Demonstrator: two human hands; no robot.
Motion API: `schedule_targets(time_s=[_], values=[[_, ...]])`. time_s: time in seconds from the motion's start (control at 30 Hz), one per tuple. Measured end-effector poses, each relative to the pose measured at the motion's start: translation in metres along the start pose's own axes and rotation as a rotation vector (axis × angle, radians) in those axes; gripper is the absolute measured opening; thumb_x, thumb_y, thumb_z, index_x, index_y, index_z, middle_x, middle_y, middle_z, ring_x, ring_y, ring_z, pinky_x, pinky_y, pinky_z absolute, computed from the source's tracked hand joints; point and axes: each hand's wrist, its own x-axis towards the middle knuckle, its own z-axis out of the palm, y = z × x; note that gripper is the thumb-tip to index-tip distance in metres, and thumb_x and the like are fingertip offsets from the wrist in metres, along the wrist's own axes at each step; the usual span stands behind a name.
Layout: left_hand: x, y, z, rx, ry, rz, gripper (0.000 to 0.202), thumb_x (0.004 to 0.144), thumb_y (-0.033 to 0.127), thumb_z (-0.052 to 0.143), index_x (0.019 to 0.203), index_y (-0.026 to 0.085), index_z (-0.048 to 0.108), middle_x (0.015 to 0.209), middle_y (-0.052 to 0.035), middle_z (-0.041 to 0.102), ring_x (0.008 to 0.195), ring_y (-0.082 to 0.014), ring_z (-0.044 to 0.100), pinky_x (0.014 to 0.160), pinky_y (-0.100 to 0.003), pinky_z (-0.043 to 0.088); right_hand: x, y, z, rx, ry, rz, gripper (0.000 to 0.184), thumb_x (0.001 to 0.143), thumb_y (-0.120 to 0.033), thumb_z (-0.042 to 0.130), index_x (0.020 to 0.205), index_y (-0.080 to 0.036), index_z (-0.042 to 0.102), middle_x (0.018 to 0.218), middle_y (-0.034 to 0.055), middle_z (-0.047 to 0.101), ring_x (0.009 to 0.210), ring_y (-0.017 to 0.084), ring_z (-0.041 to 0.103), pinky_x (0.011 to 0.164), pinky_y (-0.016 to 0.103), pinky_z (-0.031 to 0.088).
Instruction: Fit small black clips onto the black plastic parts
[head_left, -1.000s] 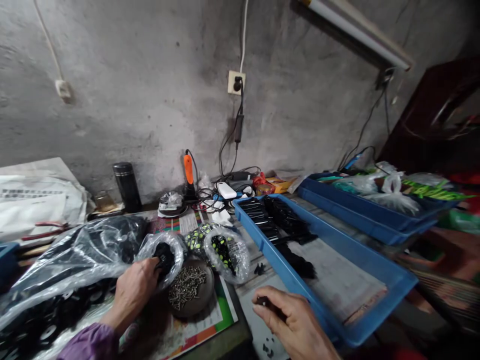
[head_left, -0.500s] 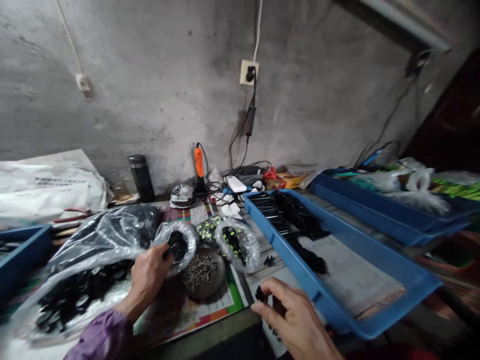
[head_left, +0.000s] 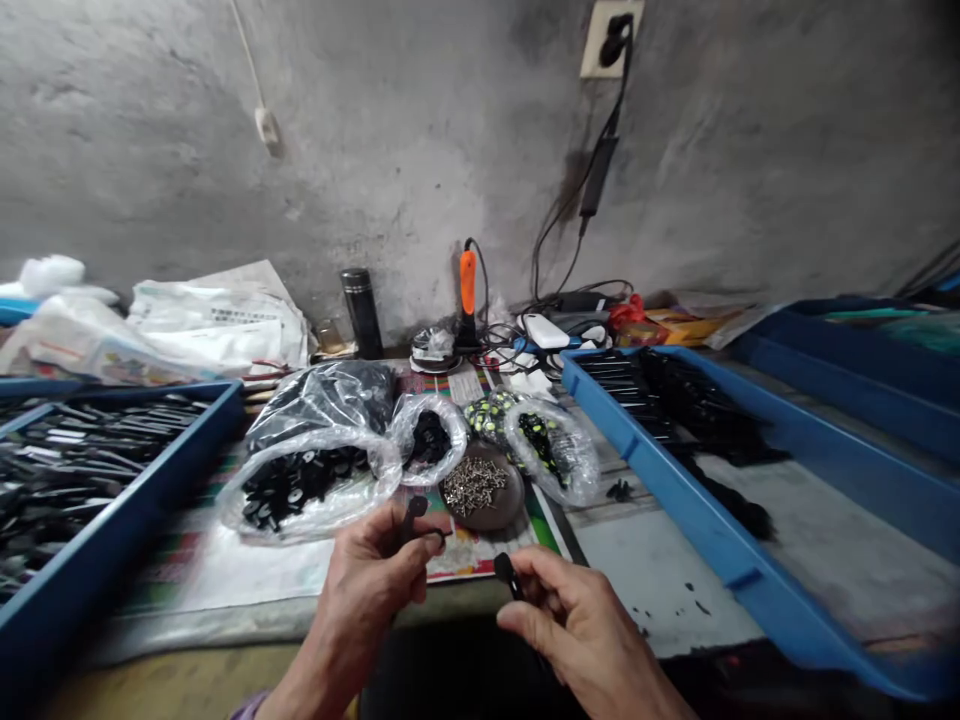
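Two bare hands are raised close together at the bottom centre of the frame: the left hand [head_left: 367,590] pinches a small black plastic part [head_left: 412,518] between thumb and fingers, and the right hand [head_left: 577,625] pinches a similar black part [head_left: 506,572] the same way, the two parts near each other but not touching. Just beyond them lie a round dish of screws [head_left: 502,515] and a clear bag of black pieces [head_left: 307,490], between a blue tray [head_left: 127,510] at left and another blue tray [head_left: 712,530] at right.

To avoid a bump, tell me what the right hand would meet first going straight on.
The right hand would probably meet the left hand first, though depth is unclear from this view.
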Motion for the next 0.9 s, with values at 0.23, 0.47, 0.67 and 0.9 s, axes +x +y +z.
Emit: schedule_targets(time_s=[0.23, 0.47, 0.67, 0.9], values=[[-0.034, -0.009, 0.001, -0.327, -0.035, -0.147, 0.037, 0.058, 0.034, 0.09, 0.087, 0.016, 0.074, 0.07, -0.0013, 0.071, 0.038, -0.0053, 0.054, 0.037, -0.013, 0.03, 0.0, -0.017, 0.029, 0.054, 0.041, -0.03, 0.013, 0.085, -0.029, 0.056, 0.087, -0.018, 0.063, 0.074, 0.0, 0.061, 0.066, 0.015, 0.056, 0.06, 0.022, 0.044], [-0.051, -0.009, 0.006, -0.311, -0.081, -0.145, 0.022, 0.061, 0.029, 0.084, 0.072, 0.013, 0.074, 0.061, 0.0001, 0.065, 0.04, -0.0065, 0.053, 0.042, -0.016, 0.039, 0.005, -0.02, 0.041, 0.055, 0.015, -0.056, 0.015, 0.086, -0.027, 0.053, 0.08, -0.017, 0.061, 0.071, 0.0002, 0.061, 0.066, 0.015, 0.055, 0.06, 0.022, 0.044], [-0.057, -0.009, 0.004, -0.223, -0.03, -0.059, 0.012, 0.06, 0.021, 0.075, 0.059, 0.015, 0.064, 0.05, 0.0035, 0.057, 0.039, -0.0077, 0.048, 0.039, -0.017, 0.039, 0.005, -0.016, 0.046, 0.106, -0.039, -0.007, 0.015, 0.087, -0.03, 0.058, 0.08, -0.017, 0.058, 0.071, -0.0009, 0.059, 0.066, 0.014, 0.053, 0.059, 0.022, 0.04], [-0.06, -0.005, -0.012, -0.307, 0.025, -0.108, 0.027, 0.061, 0.03, 0.082, 0.081, 0.014, 0.074, 0.064, -0.0007, 0.068, 0.039, -0.0054, 0.05, 0.041, -0.016, 0.036, -0.003, -0.015, 0.049, -0.065, -0.025, -0.049, 0.012, 0.086, -0.027, 0.058, 0.09, -0.017, 0.064, 0.074, 0.0003, 0.063, 0.065, 0.016, 0.055, 0.06, 0.024, 0.041]])
